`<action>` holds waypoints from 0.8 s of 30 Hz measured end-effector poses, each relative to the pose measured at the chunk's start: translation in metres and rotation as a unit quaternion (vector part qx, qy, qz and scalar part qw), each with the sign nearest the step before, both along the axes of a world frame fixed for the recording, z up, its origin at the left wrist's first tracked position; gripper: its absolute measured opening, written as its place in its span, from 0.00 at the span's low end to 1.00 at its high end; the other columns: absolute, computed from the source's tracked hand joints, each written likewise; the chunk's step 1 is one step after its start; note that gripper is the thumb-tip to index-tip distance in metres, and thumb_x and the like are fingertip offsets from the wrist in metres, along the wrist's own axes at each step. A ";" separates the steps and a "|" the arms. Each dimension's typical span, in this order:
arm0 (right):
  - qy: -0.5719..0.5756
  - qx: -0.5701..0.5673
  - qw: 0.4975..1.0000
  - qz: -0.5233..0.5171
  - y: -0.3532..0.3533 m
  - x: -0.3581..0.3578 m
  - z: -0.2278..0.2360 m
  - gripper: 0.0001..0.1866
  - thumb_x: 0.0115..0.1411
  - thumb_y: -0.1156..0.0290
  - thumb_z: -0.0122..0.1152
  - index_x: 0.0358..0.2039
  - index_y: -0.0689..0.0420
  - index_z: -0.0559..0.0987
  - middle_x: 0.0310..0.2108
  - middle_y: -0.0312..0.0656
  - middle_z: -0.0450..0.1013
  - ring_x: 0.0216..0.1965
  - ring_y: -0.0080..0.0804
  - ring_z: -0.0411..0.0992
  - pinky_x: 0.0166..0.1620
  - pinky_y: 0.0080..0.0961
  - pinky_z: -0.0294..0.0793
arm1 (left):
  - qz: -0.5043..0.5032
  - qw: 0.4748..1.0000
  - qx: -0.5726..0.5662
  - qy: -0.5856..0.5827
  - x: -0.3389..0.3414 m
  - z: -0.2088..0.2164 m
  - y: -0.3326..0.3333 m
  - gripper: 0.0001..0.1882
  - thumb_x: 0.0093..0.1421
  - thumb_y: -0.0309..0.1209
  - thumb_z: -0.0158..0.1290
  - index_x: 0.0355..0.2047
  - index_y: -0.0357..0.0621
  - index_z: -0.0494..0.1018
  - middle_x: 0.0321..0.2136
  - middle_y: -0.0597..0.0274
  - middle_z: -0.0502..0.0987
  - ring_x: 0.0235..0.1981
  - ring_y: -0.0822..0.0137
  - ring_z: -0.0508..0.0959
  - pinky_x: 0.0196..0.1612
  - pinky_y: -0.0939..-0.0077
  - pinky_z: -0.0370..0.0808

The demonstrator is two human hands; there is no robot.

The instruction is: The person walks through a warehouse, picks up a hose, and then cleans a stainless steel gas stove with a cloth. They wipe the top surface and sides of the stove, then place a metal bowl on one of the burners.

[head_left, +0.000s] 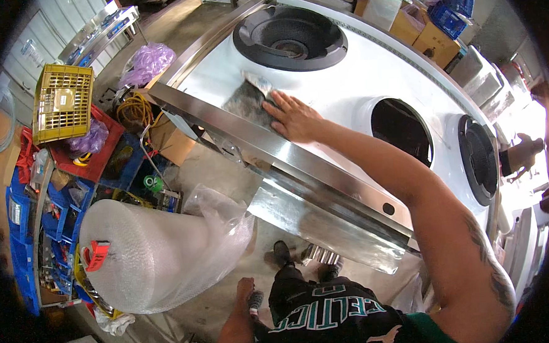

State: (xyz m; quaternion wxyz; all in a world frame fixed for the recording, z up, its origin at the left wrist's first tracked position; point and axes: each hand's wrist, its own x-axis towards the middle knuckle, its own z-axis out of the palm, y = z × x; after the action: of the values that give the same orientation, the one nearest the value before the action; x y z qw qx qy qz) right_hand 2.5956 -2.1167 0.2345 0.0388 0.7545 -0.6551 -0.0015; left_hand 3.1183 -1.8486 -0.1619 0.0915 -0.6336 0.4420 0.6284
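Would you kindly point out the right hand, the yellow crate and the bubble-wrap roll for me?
Right hand [295,119]: head view, on the back of the hand.
Yellow crate [65,113]: head view, on its slatted face.
Bubble-wrap roll [160,255]: head view, on its rounded side.

The cloth is perhaps mottled grey, the panel white.

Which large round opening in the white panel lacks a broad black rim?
The middle dark round opening, edged white; the far opening and right opening have broad black rims.
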 end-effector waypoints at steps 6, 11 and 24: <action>0.066 0.026 0.993 -0.092 -0.011 0.006 0.007 0.33 0.74 0.48 0.31 0.73 0.49 0.57 0.75 0.52 0.46 0.76 0.46 0.44 0.76 0.41 0.42 | 0.168 0.983 -0.056 0.055 0.005 0.003 -0.005 0.16 0.67 0.41 0.55 0.43 0.38 0.75 0.28 0.58 0.80 0.26 0.65 0.79 0.28 0.69 0.78; 0.185 0.230 0.939 -0.174 0.036 -0.003 0.065 0.29 0.71 0.51 0.40 0.65 0.52 0.71 0.70 0.56 0.56 0.70 0.51 0.58 0.72 0.43 0.53 | -0.018 0.981 -0.160 0.109 -0.003 -0.001 -0.011 0.14 0.70 0.36 0.46 0.40 0.38 0.75 0.29 0.61 0.79 0.24 0.66 0.77 0.29 0.69 0.77; -0.255 0.029 0.965 -0.056 0.010 0.006 -0.013 0.29 0.76 0.51 0.31 0.70 0.48 0.65 0.71 0.52 0.57 0.74 0.49 0.47 0.76 0.47 0.39 | 0.031 0.993 -0.085 0.073 0.010 -0.005 -0.008 0.16 0.66 0.41 0.57 0.41 0.39 0.74 0.26 0.57 0.79 0.22 0.65 0.78 0.21 0.69 0.74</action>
State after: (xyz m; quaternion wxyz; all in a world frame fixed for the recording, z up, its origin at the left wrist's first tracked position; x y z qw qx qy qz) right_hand 2.6015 -2.1062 0.2217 -0.1520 0.6929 -0.6841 0.1697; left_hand 3.1281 -1.8562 -0.1670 -0.0143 -0.6046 0.4793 0.6360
